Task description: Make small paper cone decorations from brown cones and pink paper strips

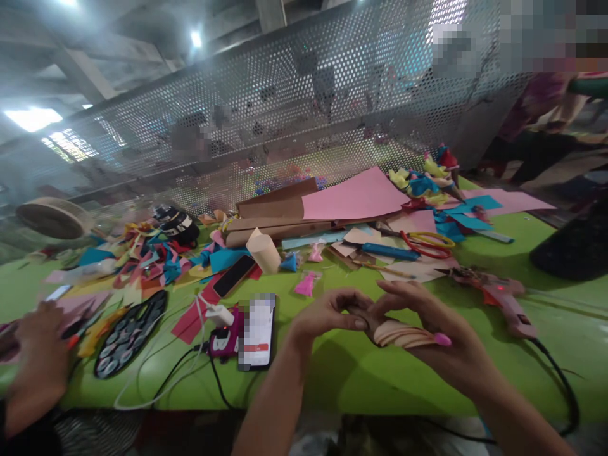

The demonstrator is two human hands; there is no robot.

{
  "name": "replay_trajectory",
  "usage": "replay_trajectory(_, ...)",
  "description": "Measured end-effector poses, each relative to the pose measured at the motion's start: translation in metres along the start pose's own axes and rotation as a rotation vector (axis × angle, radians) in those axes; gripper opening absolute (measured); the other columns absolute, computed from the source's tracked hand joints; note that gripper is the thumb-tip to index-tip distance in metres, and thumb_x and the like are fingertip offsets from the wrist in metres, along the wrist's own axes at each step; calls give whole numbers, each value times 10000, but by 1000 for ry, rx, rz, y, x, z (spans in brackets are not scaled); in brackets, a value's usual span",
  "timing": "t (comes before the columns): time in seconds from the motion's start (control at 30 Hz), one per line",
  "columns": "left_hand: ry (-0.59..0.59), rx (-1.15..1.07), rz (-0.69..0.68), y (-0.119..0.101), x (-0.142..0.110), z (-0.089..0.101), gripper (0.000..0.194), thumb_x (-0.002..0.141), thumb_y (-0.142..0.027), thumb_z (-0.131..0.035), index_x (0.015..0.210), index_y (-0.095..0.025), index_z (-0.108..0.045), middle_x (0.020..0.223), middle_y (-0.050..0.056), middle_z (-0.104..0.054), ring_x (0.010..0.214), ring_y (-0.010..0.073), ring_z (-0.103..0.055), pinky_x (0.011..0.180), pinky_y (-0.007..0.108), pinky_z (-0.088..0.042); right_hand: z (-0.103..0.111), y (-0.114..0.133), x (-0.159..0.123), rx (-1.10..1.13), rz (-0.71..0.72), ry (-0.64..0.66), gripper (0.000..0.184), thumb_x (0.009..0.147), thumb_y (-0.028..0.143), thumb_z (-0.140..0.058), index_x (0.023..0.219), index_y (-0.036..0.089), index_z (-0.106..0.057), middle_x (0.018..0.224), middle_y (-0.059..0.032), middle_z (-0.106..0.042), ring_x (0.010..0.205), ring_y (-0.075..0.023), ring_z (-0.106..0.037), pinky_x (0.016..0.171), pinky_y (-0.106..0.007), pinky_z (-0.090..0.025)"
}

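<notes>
Above the green table (361,386), my left hand (332,311) pinches the narrow brown end of a small craft piece (403,334). The piece is made of layered, ridged beige strips and has a bright pink tip on its right. My right hand (434,329) is curled around it from behind, fingers arched over the brown end. Its material is hard to tell. A pink glue gun (510,297) lies right of my right hand with a small red light glowing. Small pink pieces (308,284) in clear wrapping lie beyond my left hand.
Left of my arms are a phone (259,332), a white charger plug (221,315), cables and a black palette (130,335). Another person's hand (40,342) rests at far left. Coloured scraps, pink sheet (356,196), scissors (430,244) and a blue cutter (390,251) lie farther back before a perforated metal screen (285,114).
</notes>
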State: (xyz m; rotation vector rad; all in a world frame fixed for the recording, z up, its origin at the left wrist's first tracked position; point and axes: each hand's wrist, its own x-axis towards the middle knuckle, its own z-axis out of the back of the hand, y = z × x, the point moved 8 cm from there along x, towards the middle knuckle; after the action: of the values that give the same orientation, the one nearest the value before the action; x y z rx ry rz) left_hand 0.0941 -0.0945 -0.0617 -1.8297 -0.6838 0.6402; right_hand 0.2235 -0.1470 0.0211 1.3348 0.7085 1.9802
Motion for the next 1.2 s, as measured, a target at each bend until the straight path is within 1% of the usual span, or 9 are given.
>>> replay_trajectory(0.2, 1, 12, -18, 0, 0, 0, 497, 546, -436, -948, 906, -155, -751, 869, 40, -730, 818, 158, -669, 790, 260, -512, -2, 6, 4, 61, 48, 26, 514, 911, 116, -562, 1370, 348, -565, 883, -16, -754, 906, -246, -679, 833, -400, -540)
replay_trajectory(0.43, 14, -64, 32, 7, 0, -1, 520, 541, -398, -957, 950, -157, -746, 867, 36, -734, 808, 156, -674, 779, 265, -511, -4, 2, 3, 106, 17, 25, 565, 894, 64, -553, 1374, 361, -560, 844, 8, -731, 880, -222, -654, 849, -375, -518)
replay_trajectory(0.57, -23, -48, -8, 5, 1, 3, 490, 539, -388, -959, 912, -155, -742, 826, 16, -718, 760, 133, -648, 773, 255, -500, -1, -4, 1, 91, -13, -8, 540, 877, 135, -612, 1368, 354, -576, 1012, -11, -730, 1002, -229, -661, 904, -363, -514)
replay_trajectory(0.63, -27, -26, -27, 3, 1, 3, 479, 542, -386, -959, 902, -154, -743, 823, 14, -712, 753, 124, -634, 773, 248, -492, 1, -9, 0, 87, -51, -29, 541, 860, 160, -633, 1368, 340, -581, 1034, -15, -722, 1009, -231, -670, 914, -356, -517)
replay_trajectory(0.77, -17, 8, -22, 0, 1, 1, 490, 555, -418, -949, 911, -150, -745, 851, 38, -714, 778, 142, -631, 774, 259, -485, 3, -17, -2, 99, -129, -53, 527, 838, 129, -614, 1323, 334, -620, 912, 10, -714, 903, -208, -687, 881, -337, -530)
replay_trajectory(0.83, -30, 1, -35, 0, 1, 2, 494, 565, -438, -941, 916, -150, -747, 858, 45, -711, 784, 150, -628, 768, 263, -480, 5, -23, -2, 134, -188, -88, 486, 821, 153, -643, 1273, 330, -666, 909, 3, -725, 934, -225, -690, 898, -348, -525)
replay_trajectory(1.0, -142, -29, -132, -4, 1, 13, 523, 594, -491, -916, 952, -146, -753, 857, 48, -693, 732, 132, -587, 679, 238, -434, 0, -55, -9, 466, -476, -151, 457, 781, 338, -798, 1228, 317, -707, 1067, -62, -768, 962, -278, -715, 807, -365, -557)
replay_trajectory(1.07, -195, -51, -185, -6, 0, 18, 508, 628, -507, -894, 958, -148, -748, 828, 34, -671, 683, 111, -549, 632, 229, -403, 1, -67, -12, 545, -549, -223, 451, 752, 392, -840, 1182, 318, -727, 1092, -68, -769, 991, -284, -711, 813, -368, -557)
replay_trajectory(1.2, -238, -123, -226, -5, 2, 23, 476, 678, -513, -864, 954, -149, -732, 772, 16, -634, 630, 93, -525, 591, 229, -379, 7, -79, -14, 545, -565, -356, 398, 712, 470, -863, 1063, 309, -769, 1084, -65, -769, 1051, -290, -687, 875, -382, -533)
